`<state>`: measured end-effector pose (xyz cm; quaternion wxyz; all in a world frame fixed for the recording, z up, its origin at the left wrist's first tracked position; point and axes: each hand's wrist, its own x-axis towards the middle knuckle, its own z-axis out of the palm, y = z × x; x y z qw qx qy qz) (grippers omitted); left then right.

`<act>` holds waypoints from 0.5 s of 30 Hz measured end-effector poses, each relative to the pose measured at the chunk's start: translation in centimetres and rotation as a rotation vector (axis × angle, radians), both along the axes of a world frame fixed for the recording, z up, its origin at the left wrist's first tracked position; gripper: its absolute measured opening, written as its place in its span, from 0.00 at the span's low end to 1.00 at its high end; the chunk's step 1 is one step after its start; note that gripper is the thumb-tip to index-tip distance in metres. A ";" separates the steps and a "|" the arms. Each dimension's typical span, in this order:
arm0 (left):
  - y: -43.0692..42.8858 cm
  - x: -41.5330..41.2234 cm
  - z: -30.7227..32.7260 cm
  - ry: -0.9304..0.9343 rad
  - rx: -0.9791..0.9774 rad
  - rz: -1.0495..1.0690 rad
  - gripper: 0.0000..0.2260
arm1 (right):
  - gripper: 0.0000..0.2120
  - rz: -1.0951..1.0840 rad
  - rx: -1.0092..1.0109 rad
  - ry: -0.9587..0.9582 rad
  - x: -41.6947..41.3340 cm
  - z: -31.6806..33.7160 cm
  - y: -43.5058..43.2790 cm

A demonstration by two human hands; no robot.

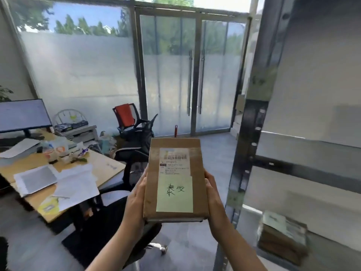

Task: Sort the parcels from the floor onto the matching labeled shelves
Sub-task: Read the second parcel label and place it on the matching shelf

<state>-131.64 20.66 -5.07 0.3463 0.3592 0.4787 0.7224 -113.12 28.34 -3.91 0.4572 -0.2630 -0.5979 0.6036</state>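
Currently the parcel (174,179) is being held up flat between the left hand (135,200) and right hand (214,200) — fingers closed along its sides — its handwritten note (174,194) being read, so a matching shelf (304,153) label is being called for next.

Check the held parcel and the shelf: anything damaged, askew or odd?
Nothing looks damaged. The parcel is intact, level between the left hand and right hand, yellow note flat. The parcels on the shelf sit in an uneven stack; blur hides detail.
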 end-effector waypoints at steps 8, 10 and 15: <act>3.5 3.1 0.4 0.081 -0.018 -0.244 0.16 | 0.23 -0.280 -0.033 0.033 4.1 0.9 -1.3; 4.0 3.9 0.1 0.052 -0.015 -0.302 0.18 | 0.19 -0.322 -0.056 0.054 5.0 1.0 -1.5; 4.9 5.9 0.8 -0.023 0.017 -0.338 0.20 | 0.16 -0.398 -0.066 0.054 6.7 1.6 -1.8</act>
